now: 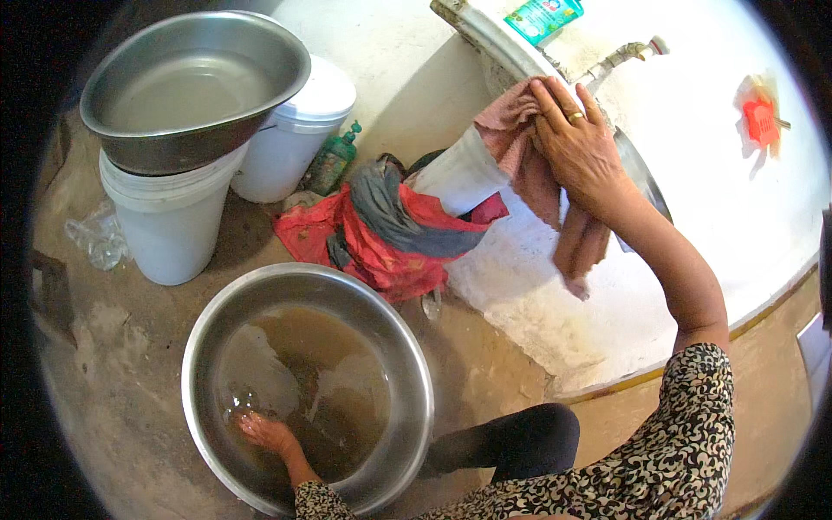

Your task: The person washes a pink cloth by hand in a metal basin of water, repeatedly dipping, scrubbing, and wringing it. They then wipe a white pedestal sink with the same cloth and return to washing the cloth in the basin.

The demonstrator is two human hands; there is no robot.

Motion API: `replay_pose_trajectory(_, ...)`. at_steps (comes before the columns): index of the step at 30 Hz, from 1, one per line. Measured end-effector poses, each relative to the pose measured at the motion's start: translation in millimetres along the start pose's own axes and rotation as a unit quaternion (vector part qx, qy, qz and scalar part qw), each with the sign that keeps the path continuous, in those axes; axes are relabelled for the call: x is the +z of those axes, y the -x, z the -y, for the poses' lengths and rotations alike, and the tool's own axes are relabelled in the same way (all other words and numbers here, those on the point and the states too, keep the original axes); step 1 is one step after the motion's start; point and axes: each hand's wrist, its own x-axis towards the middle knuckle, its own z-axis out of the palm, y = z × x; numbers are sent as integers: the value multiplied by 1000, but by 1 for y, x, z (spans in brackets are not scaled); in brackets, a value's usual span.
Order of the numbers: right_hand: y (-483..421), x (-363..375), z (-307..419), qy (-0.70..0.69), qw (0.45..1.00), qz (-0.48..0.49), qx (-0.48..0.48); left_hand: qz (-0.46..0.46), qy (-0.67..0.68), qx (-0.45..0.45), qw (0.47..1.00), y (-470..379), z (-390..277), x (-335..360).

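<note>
My right hand [575, 143] lies over a pinkish-brown cloth [526, 130], pressing it at the edge of a pale basin or sink [497, 45] by the wall. The cloth hangs down beside a thick white pipe [465, 172]. A ring is on one finger. My left hand [266, 432] dips into murky water [325, 377] in a large metal basin [419, 390] on the floor. Its fingertips are partly hidden by the water, with bubbles beside them, so whether it holds anything is unclear.
A second metal basin [195, 133] with water rests tilted on a white bucket [172, 221]. Behind stand another lidded bucket [286, 146] and a green pump bottle [331, 159]. Red and grey fabric [383, 260] wraps the pipe's lower end. A teal packet [543, 19] lies above.
</note>
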Motion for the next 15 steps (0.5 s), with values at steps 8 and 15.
replay_pose_trajectory(8, -83, 27, 14, 50, 998, 6, -38, 96, -31, -53, 993, -13, 35, 22)
replay_pose_trajectory(15, -66, 19, 5, -22, 997, -78, 18, 138, 229, -163, 950, 0, -6, 32)
